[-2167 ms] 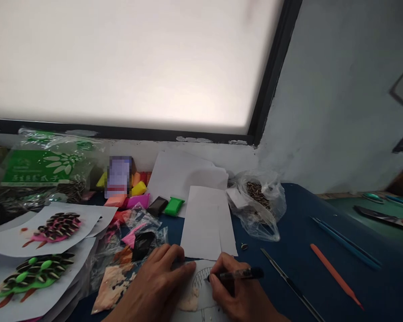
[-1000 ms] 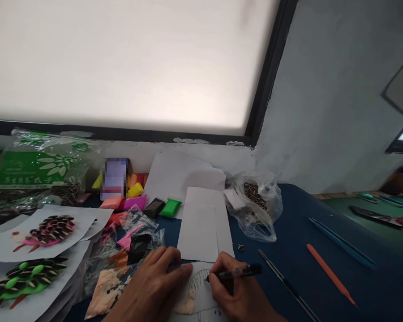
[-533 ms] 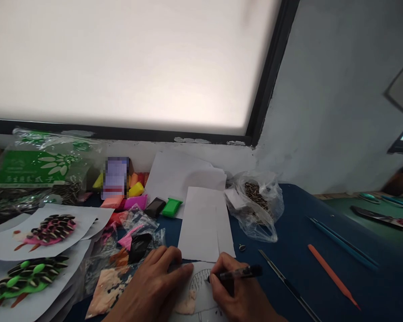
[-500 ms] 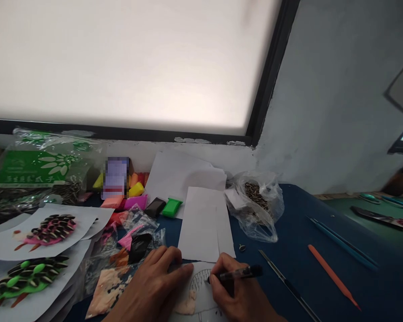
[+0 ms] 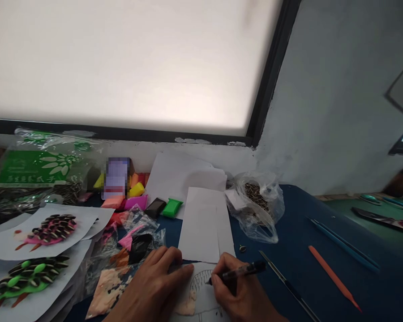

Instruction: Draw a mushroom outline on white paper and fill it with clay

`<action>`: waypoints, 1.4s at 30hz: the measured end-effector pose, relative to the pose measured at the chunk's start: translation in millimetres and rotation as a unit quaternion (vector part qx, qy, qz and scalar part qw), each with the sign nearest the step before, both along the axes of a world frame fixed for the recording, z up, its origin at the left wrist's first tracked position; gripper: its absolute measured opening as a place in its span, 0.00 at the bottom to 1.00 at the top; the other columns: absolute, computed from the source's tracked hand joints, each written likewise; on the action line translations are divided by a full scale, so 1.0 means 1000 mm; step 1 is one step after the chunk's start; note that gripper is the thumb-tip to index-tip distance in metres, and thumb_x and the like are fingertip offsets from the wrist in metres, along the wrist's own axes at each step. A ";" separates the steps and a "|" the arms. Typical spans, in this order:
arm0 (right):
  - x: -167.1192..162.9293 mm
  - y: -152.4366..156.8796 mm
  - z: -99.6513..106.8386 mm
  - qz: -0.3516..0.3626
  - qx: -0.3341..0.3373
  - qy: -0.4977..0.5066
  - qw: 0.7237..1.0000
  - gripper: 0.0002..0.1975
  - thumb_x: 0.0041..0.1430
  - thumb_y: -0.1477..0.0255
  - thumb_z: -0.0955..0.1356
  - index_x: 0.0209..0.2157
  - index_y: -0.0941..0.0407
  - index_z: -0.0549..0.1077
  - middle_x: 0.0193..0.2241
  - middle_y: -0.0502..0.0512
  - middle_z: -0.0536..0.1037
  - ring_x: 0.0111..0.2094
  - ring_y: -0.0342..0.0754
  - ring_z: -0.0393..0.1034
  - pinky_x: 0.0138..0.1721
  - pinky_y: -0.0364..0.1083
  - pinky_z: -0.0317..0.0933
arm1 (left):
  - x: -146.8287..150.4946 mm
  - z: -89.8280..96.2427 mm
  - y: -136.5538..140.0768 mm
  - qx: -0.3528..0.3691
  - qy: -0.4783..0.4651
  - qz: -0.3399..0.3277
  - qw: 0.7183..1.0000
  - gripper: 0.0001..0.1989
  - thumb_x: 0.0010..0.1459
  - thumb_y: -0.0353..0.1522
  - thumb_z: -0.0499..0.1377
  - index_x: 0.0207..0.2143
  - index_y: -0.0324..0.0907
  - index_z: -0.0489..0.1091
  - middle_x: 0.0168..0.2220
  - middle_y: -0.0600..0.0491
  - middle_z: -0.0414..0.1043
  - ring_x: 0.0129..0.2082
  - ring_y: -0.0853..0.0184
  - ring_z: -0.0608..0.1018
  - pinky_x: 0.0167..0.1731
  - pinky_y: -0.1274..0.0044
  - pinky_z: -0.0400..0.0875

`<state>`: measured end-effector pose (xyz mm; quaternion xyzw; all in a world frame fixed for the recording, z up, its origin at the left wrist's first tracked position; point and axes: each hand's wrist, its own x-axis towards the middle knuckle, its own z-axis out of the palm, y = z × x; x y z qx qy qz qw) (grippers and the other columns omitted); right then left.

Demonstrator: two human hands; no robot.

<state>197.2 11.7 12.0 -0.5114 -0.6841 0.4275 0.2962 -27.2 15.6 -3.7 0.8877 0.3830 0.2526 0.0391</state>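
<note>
My right hand [image 5: 240,288] grips a black pen [image 5: 243,271], its tip down on a white sheet of paper [image 5: 206,304]. On that sheet is a drawn rounded outline filled with short strokes, and a patch of peach clay [image 5: 187,305] lies at its left side. My left hand [image 5: 157,279] lies flat on the left part of the sheet, fingers stretched out. Beside it, to the left, is a plastic wrapper with peach clay [image 5: 105,293] smeared over it.
Finished seed-and-clay hedgehog pictures [image 5: 50,230] lie at the left. Behind my hands are clay packets [image 5: 172,208], blank paper [image 5: 201,223] and a plastic bag of seeds [image 5: 255,201]. A craft knife [image 5: 285,281], an orange tool [image 5: 332,275] and blue tweezers [image 5: 344,243] lie to the right.
The pen and my right hand have shifted slightly to the right over the drawing. My left hand stays in place.
</note>
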 end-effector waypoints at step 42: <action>0.001 0.000 0.000 -0.002 0.003 -0.056 0.998 0.07 0.57 0.66 0.63 0.28 0.53 0.62 0.21 0.48 0.65 0.23 0.45 0.60 0.25 0.44 0.52 | 0.000 -0.001 0.000 -0.006 0.004 0.002 1.000 0.16 0.64 0.25 0.51 0.49 0.48 0.71 0.43 0.47 0.68 0.38 0.57 0.71 0.35 0.67 0.70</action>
